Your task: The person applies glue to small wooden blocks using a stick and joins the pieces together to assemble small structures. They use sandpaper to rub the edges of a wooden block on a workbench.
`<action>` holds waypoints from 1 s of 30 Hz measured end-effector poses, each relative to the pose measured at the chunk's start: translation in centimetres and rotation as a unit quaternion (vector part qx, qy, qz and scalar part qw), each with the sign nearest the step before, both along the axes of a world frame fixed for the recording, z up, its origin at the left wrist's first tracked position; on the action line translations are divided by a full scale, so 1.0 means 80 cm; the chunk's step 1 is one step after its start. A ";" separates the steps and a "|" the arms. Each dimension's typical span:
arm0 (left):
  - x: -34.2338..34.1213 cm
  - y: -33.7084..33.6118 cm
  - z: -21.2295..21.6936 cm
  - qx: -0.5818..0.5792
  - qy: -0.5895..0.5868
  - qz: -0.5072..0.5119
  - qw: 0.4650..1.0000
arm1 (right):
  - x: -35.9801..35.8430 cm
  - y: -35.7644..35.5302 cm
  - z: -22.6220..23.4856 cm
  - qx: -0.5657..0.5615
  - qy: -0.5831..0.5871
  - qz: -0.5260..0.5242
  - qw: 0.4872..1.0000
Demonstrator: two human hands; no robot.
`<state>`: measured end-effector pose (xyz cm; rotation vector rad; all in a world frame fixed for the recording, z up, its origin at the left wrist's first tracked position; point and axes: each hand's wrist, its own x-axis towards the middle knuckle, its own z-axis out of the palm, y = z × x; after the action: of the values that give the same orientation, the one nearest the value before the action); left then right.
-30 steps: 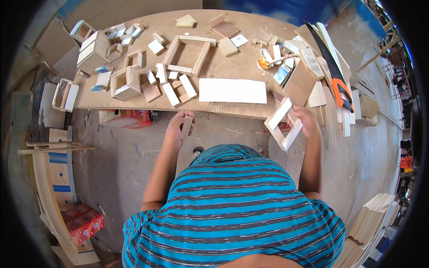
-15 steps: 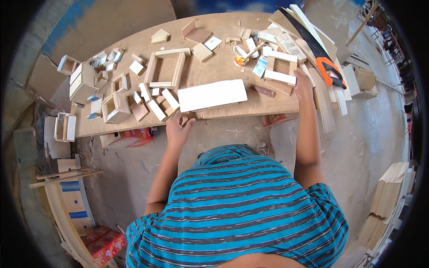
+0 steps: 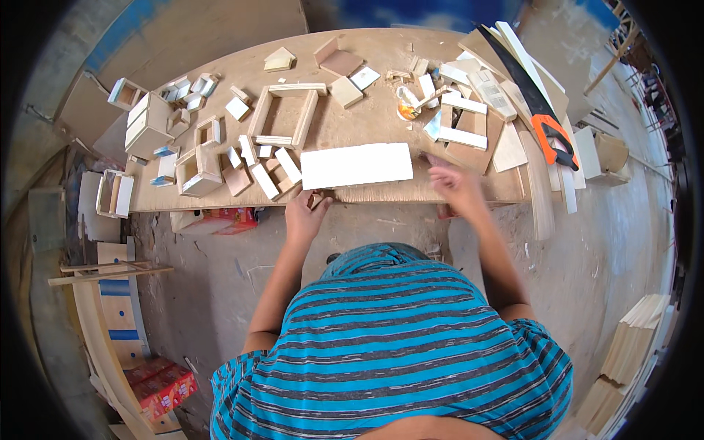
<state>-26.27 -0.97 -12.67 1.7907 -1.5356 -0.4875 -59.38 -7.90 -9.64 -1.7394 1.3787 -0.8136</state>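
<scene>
A long white-faced board [image 3: 357, 167] lies along the front of the workbench. By its near left corner, my left hand [image 3: 304, 214] is bent at the bench edge with thumb and fingers curled; what is between them cannot be made out. My right hand [image 3: 456, 185], smeared by motion, is over the front of the bench to the right of the board. Its fingers are near a dark reddish strip [image 3: 438, 159], and whether they hold it is unclear. Beyond that hand sits a small wooden frame [image 3: 463, 136] with white-faced rails.
A larger wooden frame [image 3: 310, 117], several small wooden boxes [image 3: 149, 123] and offcuts cover the bench's left. An orange-and-white tub [image 3: 408, 110] stands behind the small frame. A handsaw [image 3: 551, 136] with an orange handle lies on strips at the right. Red cartons [image 3: 166, 386] are at lower left.
My right hand has let go of the small frame and moved left and nearer, toward the reddish strip. My left hand stays by the white board's corner. The whole view has shifted slightly.
</scene>
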 end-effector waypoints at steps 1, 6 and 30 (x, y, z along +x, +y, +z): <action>-0.005 -0.002 0.012 0.017 0.002 0.000 1.000 | 0.013 0.004 -0.011 0.005 -0.011 0.018 1.000; 0.010 -0.013 0.015 0.043 -0.010 -0.028 0.999 | 0.049 -0.017 -0.050 -0.012 -0.029 0.047 0.998; 0.088 -0.053 0.133 0.008 0.325 -0.119 0.938 | 0.120 -0.032 0.130 0.151 -0.135 0.134 0.970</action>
<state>-19.21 -5.18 -2.04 1.2609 -1.2637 -1.0895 -49.80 -10.49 0.72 -1.4751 1.0012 -0.6255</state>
